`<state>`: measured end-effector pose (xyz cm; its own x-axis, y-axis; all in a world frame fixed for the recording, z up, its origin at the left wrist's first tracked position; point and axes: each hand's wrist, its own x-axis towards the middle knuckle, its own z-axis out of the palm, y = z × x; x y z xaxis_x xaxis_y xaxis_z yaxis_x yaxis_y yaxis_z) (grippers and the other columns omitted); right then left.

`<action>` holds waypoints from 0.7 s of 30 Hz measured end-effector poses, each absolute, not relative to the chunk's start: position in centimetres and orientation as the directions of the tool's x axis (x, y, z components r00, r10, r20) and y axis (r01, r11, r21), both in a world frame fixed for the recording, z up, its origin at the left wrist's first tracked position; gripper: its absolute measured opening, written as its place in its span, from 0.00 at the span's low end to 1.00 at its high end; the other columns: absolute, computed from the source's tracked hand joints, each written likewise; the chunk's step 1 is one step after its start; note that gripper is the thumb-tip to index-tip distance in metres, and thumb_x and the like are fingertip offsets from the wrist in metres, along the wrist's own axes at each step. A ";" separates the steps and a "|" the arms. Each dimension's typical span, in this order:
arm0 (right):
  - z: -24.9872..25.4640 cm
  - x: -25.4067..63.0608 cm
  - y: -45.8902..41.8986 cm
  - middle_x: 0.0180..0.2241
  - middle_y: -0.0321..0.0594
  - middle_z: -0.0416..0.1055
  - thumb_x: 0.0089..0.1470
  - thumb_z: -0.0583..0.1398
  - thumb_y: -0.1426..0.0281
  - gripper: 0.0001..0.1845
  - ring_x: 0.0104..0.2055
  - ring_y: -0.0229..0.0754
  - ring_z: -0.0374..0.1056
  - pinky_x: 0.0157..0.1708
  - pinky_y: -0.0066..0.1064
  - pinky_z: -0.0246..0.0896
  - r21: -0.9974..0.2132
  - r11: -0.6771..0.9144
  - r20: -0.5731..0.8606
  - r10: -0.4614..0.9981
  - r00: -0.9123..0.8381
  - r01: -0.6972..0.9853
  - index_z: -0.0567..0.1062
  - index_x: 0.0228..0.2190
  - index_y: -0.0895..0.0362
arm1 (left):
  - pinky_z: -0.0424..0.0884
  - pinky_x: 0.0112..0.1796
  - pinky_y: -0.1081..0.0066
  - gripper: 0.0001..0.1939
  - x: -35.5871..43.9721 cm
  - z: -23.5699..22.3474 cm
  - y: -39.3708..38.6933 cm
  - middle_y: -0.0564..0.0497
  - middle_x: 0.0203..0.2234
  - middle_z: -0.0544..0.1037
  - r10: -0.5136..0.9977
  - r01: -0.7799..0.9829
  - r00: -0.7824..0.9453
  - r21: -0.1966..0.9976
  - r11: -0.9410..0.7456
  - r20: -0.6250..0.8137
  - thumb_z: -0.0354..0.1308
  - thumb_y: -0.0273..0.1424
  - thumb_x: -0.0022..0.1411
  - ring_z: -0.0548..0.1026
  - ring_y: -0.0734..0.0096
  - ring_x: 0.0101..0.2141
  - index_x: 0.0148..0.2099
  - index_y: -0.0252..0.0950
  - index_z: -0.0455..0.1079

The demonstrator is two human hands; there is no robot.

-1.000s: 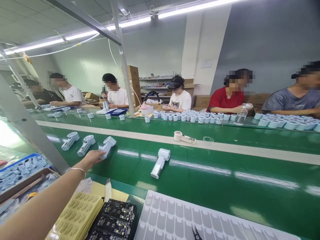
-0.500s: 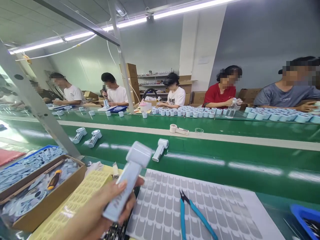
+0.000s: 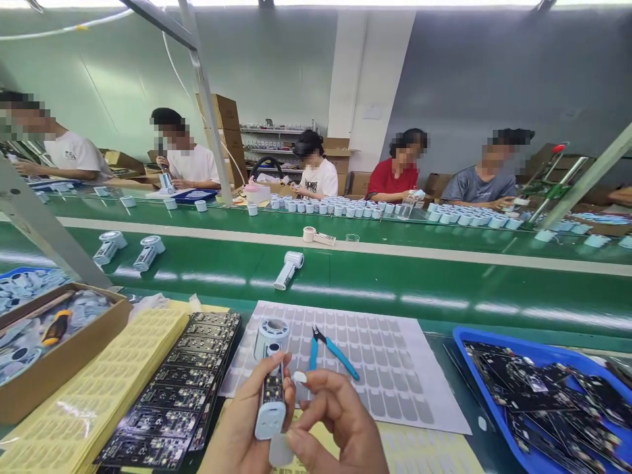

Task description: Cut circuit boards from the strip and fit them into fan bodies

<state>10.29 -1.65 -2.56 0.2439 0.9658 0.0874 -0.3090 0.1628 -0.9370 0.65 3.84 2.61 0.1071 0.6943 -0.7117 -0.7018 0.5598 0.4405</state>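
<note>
My left hand (image 3: pixel 245 411) is wrapped round the handle of a light-blue handheld fan (image 3: pixel 270 426), low in front of me. The fan's round head tilts away over the sticker sheet, and a black circuit board (image 3: pixel 272 388) shows in its open handle. Close by on the right, my right hand (image 3: pixel 338 421) pinches a rounded grey sticker (image 3: pixel 281 450) by its edge, just below the handle's end. Beneath the fan head lies a white sheet of grey stickers (image 3: pixel 390 368), with blue-handled cutters (image 3: pixel 332 352) on it.
Black circuit board panels (image 3: pixel 172 395) lie left of my hands, beside yellow sticker sheets (image 3: pixel 99 375) and a cardboard box (image 3: pixel 74 375). A blue tray (image 3: pixel 498 421) of boards stands right. Beyond, a green conveyor (image 3: pixel 375 276) carries fans, with several co-workers behind it.
My left hand has drawn the fan closer and turned it, so its circuit board faces me. My right hand has come into view with a grey sticker. The view has swung right.
</note>
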 end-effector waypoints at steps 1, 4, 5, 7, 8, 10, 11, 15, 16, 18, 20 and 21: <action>-2.4 9.9 -1.6 0.22 0.32 0.76 0.39 0.73 0.63 0.25 0.37 0.48 0.78 0.49 0.39 0.70 -0.931 0.151 0.069 0.967 0.246 -0.331 0.75 0.40 0.53 | 0.69 0.17 0.80 0.02 0.8 2.5 3.8 0.51 0.20 0.74 0.686 -0.716 0.126 0.413 0.563 -0.717 0.58 0.22 0.64 0.71 0.79 0.15 0.37 0.32 0.70; -1.9 9.1 -1.4 0.21 0.32 0.77 0.38 0.72 0.66 0.22 0.42 0.50 0.79 0.51 0.39 0.70 -0.923 0.112 0.014 0.966 0.259 -0.367 0.74 0.37 0.53 | 0.70 0.18 0.80 0.06 1.1 2.1 3.8 0.50 0.20 0.74 0.667 -0.750 0.162 0.348 0.562 -0.727 0.57 0.23 0.65 0.71 0.79 0.15 0.34 0.33 0.67; -1.7 9.0 -1.3 0.22 0.32 0.77 0.38 0.72 0.66 0.22 0.43 0.50 0.78 0.51 0.39 0.70 -0.926 0.103 0.002 0.963 0.269 -0.364 0.74 0.37 0.53 | 0.70 0.19 0.80 0.06 1.1 2.0 3.8 0.51 0.20 0.73 0.664 -0.758 0.170 0.335 0.560 -0.728 0.57 0.24 0.65 0.71 0.79 0.16 0.33 0.33 0.66; -1.3 8.8 -1.3 0.22 0.34 0.78 0.38 0.72 0.67 0.21 0.44 0.51 0.78 0.50 0.39 0.71 -0.931 0.090 -0.016 0.958 0.285 -0.354 0.74 0.36 0.53 | 0.70 0.19 0.80 0.09 1.2 1.8 3.8 0.52 0.19 0.71 0.655 -0.765 0.174 0.319 0.560 -0.735 0.56 0.25 0.67 0.71 0.80 0.16 0.32 0.33 0.65; -1.2 8.7 -1.3 0.23 0.34 0.79 0.38 0.72 0.66 0.21 0.44 0.51 0.78 0.49 0.39 0.71 -0.932 0.086 -0.021 0.957 0.288 -0.352 0.74 0.36 0.53 | 0.70 0.19 0.80 0.10 1.1 1.7 3.8 0.53 0.18 0.70 0.653 -0.765 0.170 0.319 0.560 -0.738 0.55 0.26 0.67 0.70 0.80 0.16 0.31 0.34 0.64; -1.0 8.7 -1.3 0.23 0.34 0.79 0.38 0.72 0.66 0.21 0.44 0.51 0.78 0.49 0.40 0.71 -0.932 0.085 -0.021 0.957 0.289 -0.351 0.74 0.36 0.53 | 0.70 0.18 0.79 0.12 1.1 1.7 3.8 0.53 0.17 0.69 0.650 -0.766 0.153 0.326 0.554 -0.744 0.54 0.27 0.68 0.69 0.80 0.16 0.29 0.34 0.64; -1.0 8.7 -1.3 0.23 0.34 0.79 0.38 0.72 0.67 0.21 0.44 0.50 0.78 0.49 0.40 0.71 -0.932 0.086 -0.020 0.958 0.287 -0.352 0.74 0.36 0.53 | 0.70 0.18 0.79 0.12 1.1 1.8 3.8 0.53 0.17 0.69 0.649 -0.768 0.141 0.332 0.548 -0.748 0.53 0.27 0.68 0.69 0.80 0.16 0.29 0.34 0.64; -1.0 8.7 -1.3 0.23 0.33 0.78 0.40 0.70 0.69 0.20 0.45 0.49 0.78 0.51 0.39 0.70 -0.937 0.087 -0.007 0.963 0.269 -0.338 0.74 0.37 0.53 | 0.69 0.18 0.80 0.14 1.2 2.2 3.8 0.54 0.17 0.69 0.644 -0.765 0.132 0.336 0.549 -0.753 0.53 0.27 0.68 0.68 0.80 0.16 0.28 0.34 0.64; -1.0 8.7 -1.2 0.23 0.33 0.78 0.40 0.70 0.69 0.19 0.45 0.48 0.78 0.51 0.38 0.70 -0.939 0.085 -0.006 0.965 0.263 -0.333 0.74 0.37 0.53 | 0.69 0.18 0.80 0.14 1.2 2.3 3.8 0.54 0.17 0.68 0.645 -0.765 0.136 0.334 0.550 -0.752 0.53 0.27 0.69 0.68 0.80 0.16 0.28 0.34 0.64; -1.0 8.7 -1.2 0.23 0.33 0.78 0.41 0.69 0.70 0.19 0.45 0.48 0.77 0.51 0.38 0.70 -0.943 0.080 -0.004 0.967 0.255 -0.322 0.73 0.38 0.53 | 0.69 0.17 0.80 0.15 1.2 2.3 3.9 0.53 0.17 0.68 0.651 -0.769 0.136 0.335 0.545 -0.746 0.53 0.27 0.69 0.68 0.80 0.16 0.27 0.34 0.64; -1.1 8.8 -1.1 0.23 0.32 0.78 0.42 0.69 0.70 0.19 0.46 0.47 0.77 0.51 0.37 0.70 -0.946 0.079 -0.003 0.968 0.251 -0.313 0.73 0.38 0.53 | 0.69 0.17 0.80 0.14 1.2 2.2 3.9 0.53 0.17 0.68 0.650 -0.773 0.130 0.334 0.539 -0.749 0.52 0.27 0.69 0.68 0.80 0.16 0.28 0.34 0.64; -1.1 8.8 -1.1 0.23 0.32 0.78 0.42 0.69 0.69 0.19 0.46 0.47 0.77 0.51 0.36 0.70 -0.948 0.078 -0.002 0.968 0.251 -0.308 0.73 0.38 0.53 | 0.69 0.17 0.80 0.14 1.2 2.1 3.9 0.53 0.17 0.68 0.650 -0.776 0.131 0.330 0.537 -0.748 0.52 0.27 0.69 0.69 0.79 0.16 0.28 0.34 0.64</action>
